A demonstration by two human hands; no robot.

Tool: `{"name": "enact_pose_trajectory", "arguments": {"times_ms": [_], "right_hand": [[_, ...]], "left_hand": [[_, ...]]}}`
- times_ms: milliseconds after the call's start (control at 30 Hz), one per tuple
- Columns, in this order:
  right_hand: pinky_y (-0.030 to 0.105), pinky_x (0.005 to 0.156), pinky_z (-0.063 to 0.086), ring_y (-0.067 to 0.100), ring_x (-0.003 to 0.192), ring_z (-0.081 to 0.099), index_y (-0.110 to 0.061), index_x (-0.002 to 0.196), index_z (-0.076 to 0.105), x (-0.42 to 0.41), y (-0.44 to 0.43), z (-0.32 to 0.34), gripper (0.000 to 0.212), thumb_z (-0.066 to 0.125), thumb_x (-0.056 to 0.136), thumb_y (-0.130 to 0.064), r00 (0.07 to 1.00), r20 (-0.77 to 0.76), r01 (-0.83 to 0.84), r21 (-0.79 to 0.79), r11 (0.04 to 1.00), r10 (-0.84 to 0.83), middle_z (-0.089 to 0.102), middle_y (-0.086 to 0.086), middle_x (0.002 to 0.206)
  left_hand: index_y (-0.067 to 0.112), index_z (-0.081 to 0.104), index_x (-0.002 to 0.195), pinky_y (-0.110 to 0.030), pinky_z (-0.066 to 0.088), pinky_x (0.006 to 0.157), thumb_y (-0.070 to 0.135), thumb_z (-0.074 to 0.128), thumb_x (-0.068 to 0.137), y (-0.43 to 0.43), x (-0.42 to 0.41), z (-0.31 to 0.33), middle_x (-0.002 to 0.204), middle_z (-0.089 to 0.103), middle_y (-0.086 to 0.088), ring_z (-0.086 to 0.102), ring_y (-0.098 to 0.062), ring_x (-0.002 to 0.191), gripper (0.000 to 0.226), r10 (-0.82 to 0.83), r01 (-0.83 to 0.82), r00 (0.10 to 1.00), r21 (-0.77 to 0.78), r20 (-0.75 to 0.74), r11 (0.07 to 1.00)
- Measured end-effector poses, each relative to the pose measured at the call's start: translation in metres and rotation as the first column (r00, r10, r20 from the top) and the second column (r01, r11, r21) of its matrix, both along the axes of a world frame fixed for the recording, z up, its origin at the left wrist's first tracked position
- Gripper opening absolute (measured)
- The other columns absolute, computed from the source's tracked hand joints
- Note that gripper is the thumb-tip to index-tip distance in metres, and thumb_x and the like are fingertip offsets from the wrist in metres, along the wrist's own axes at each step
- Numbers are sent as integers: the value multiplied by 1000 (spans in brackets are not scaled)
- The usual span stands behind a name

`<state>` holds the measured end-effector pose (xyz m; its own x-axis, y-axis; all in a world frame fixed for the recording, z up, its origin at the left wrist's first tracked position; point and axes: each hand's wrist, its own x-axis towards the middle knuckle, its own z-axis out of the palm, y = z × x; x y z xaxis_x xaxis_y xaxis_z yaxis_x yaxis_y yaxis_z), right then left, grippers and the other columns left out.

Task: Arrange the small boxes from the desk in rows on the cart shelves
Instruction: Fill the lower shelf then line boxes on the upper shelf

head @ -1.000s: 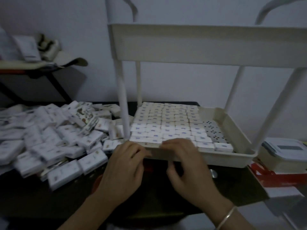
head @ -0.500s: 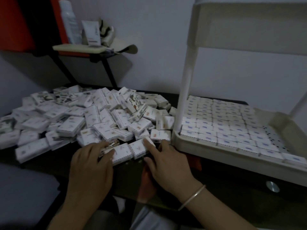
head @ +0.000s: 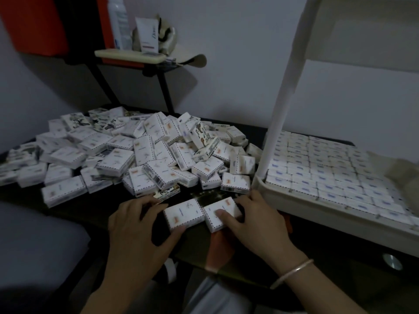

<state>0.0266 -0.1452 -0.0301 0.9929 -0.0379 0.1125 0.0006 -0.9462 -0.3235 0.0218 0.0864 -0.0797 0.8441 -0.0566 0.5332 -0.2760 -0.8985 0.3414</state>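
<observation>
A big loose pile of small white boxes [head: 127, 152] covers the dark desk [head: 95, 207]. Two boxes lie side by side near the desk's front edge. My left hand [head: 140, 227] grips the left box [head: 183, 213] with its thumb at the near edge and fingers at the far left side. My right hand [head: 254, 220] grips the right box [head: 221, 213], thumb on top and fingers curled round its far right end. The white cart shelf [head: 317, 214] at the right holds boxes standing in tight rows [head: 322, 173].
A white cart post [head: 281, 103] rises at the shelf's near left corner, with an upper shelf [head: 367, 30] overhead. A small black stand [head: 145, 57] with bottles and tubes stands behind the pile by the wall. A red panel [head: 36, 21] hangs top left.
My hands left the cart's front rim and came to the pile's near edge. They have drawn two boxes out of the pile toward me and now hold one each.
</observation>
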Motion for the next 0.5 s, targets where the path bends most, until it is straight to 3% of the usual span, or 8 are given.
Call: {"name": "enact_pose_trajectory", "arguments": {"times_ms": [133,267,367,500], "right_hand": [[28,79,48,4,98,56,-34,111,55,-3,-7,1,46,61,78,-66,1000,-22,19,230,973,-14,55,-17,111],[32,82,55,1,88,65,-34,98,50,-9,-20,4,45,81,68,-49,997,-69,56,585,809,-18,67,-14,101],[35,78,58,1,81,68,-29,96,52,-19,-36,15,41,84,70,-28,1000,-15,14,673,740,-6,71,-11,93],[26,67,59,1,80,68,-37,103,59,-39,-69,40,36,78,78,-20,993,113,-54,721,691,-40,69,-8,100]], "left_hand": [[25,65,108,-39,33,90,64,55,73,-3,-2,2,115,56,6,48,-22,113,53,-34,35,999,-58,14,998],[36,54,120,-25,37,87,48,70,78,-15,-8,11,113,56,19,50,-4,106,47,-154,143,988,-243,-28,959],[40,54,122,-14,48,82,19,80,76,-30,-10,21,109,62,26,59,3,100,57,-279,206,956,-481,-86,852],[34,56,120,-20,56,77,-6,70,81,-58,-1,43,109,66,16,67,-7,99,57,-504,279,856,-717,-116,639]]}}
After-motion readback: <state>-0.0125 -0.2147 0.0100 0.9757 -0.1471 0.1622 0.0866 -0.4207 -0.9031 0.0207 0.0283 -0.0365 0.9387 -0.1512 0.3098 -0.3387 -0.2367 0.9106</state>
